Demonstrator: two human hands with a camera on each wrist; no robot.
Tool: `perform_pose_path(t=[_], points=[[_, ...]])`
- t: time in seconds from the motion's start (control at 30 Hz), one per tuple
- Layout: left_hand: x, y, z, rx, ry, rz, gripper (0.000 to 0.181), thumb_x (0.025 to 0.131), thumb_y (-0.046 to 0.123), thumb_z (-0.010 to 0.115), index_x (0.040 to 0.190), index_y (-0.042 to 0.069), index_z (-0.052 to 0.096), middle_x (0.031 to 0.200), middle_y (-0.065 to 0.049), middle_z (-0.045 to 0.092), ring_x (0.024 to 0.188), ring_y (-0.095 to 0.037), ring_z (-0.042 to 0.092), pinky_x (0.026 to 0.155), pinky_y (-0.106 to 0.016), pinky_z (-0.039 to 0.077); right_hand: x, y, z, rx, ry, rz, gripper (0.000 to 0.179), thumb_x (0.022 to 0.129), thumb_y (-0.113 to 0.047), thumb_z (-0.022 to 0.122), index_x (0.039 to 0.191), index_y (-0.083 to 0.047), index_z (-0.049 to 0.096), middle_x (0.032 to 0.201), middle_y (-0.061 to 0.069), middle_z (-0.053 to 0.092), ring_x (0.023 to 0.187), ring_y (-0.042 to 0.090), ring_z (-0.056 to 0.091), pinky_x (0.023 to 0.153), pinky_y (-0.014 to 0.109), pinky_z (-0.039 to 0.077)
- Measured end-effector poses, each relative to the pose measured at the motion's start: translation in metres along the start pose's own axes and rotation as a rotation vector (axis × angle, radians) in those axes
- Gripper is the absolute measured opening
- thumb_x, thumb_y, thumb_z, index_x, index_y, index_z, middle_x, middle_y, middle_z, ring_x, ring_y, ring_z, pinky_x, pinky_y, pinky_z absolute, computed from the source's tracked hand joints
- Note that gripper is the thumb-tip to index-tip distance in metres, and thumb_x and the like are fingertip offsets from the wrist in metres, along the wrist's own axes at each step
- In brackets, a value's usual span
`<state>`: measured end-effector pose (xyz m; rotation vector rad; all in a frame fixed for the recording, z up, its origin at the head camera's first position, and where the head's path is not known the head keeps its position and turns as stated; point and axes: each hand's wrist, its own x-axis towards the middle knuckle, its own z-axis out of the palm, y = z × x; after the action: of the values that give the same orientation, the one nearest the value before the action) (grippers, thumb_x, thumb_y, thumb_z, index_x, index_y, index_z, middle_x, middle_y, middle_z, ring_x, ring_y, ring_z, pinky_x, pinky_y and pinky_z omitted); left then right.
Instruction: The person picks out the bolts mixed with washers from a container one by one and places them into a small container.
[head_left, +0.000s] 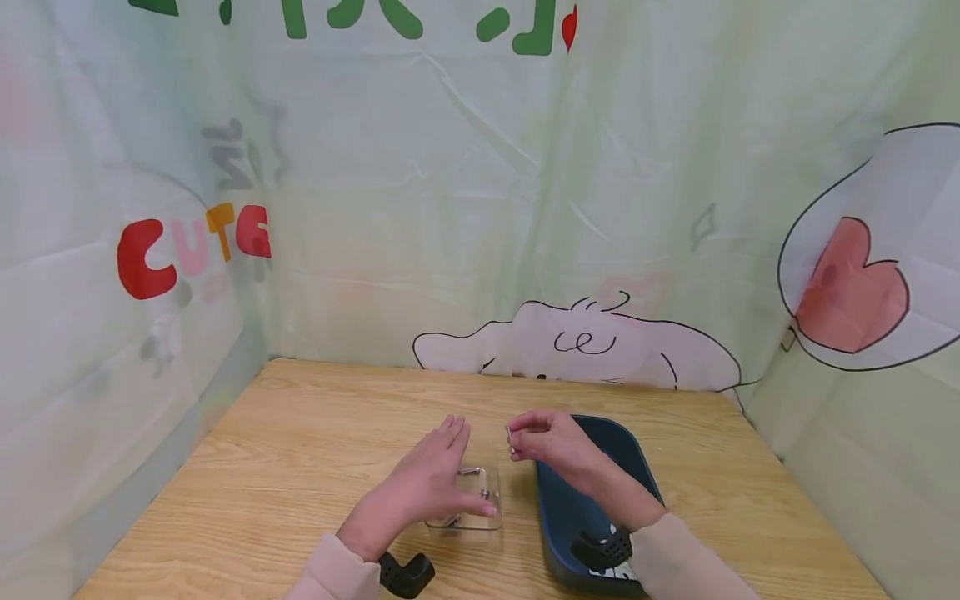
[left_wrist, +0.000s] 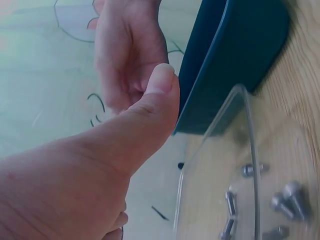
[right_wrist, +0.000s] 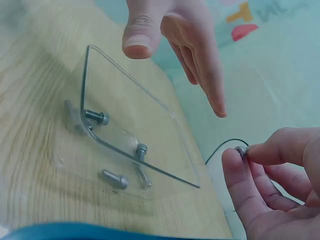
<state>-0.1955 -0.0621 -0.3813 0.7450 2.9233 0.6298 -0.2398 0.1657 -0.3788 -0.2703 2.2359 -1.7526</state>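
My right hand [head_left: 558,452] pinches a small silver bolt [right_wrist: 242,150] between thumb and fingertips, beside the left rim of the dark blue bin. Only the bolt's end shows in the right wrist view. A clear plastic box [right_wrist: 89,65] stands on the table, left of the bin, with several silver bolts [right_wrist: 116,179] lying loose inside. Over this box my left hand [head_left: 427,482] is held with straight fingers and the thumb spread apart, holding nothing. It hides part of the box in the head view.
The dark blue bin [head_left: 553,542] stands under my right forearm, with some white pieces at its near end. A wooden table [head_left: 300,450] carries everything. Printed curtains [head_left: 405,183] hang behind and at both sides. Black wrist cameras sit on both wrists.
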Motion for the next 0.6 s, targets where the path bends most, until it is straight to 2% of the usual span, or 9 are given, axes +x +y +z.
perform_pose_path(t=[0.13, 0.33, 0.6], points=[[-0.005, -0.009, -0.001, -0.017, 0.006, -0.017, 0.117, 0.075, 0.065, 0.076, 0.155, -0.003, 0.025, 0.164, -0.018, 0.019, 0.154, -0.032, 0.016, 0.123, -0.049, 0.023, 0.002, 0.0, 0.007, -0.006, -0.026, -0.009, 0.03, 0.093, -0.008, 0.065, 0.118, 0.008, 0.06, 0.106, 0.021, 0.064, 0.089, 0.022, 0.069, 0.087, 0.036, 0.06], [-0.012, -0.022, 0.0, 0.001, 0.007, -0.029, 0.121, 0.071, 0.067, 0.077, 0.153, -0.005, 0.026, 0.163, -0.022, 0.02, 0.153, -0.035, 0.017, 0.123, -0.05, 0.023, 0.004, -0.001, 0.019, -0.04, -0.043, -0.012, 0.029, 0.093, -0.009, 0.065, 0.117, 0.007, 0.061, 0.102, 0.016, 0.066, 0.083, 0.019, 0.068, 0.086, 0.037, 0.06], [-0.024, -0.031, 0.004, 0.002, -0.013, -0.052, 0.124, 0.069, 0.068, 0.077, 0.152, -0.008, 0.027, 0.162, -0.024, 0.021, 0.152, -0.039, 0.019, 0.122, -0.054, 0.023, 0.006, -0.001, 0.036, -0.094, -0.054, -0.007, 0.031, 0.092, -0.011, 0.067, 0.118, 0.007, 0.061, 0.1, 0.016, 0.068, 0.082, 0.019, 0.07, 0.086, 0.038, 0.06]])
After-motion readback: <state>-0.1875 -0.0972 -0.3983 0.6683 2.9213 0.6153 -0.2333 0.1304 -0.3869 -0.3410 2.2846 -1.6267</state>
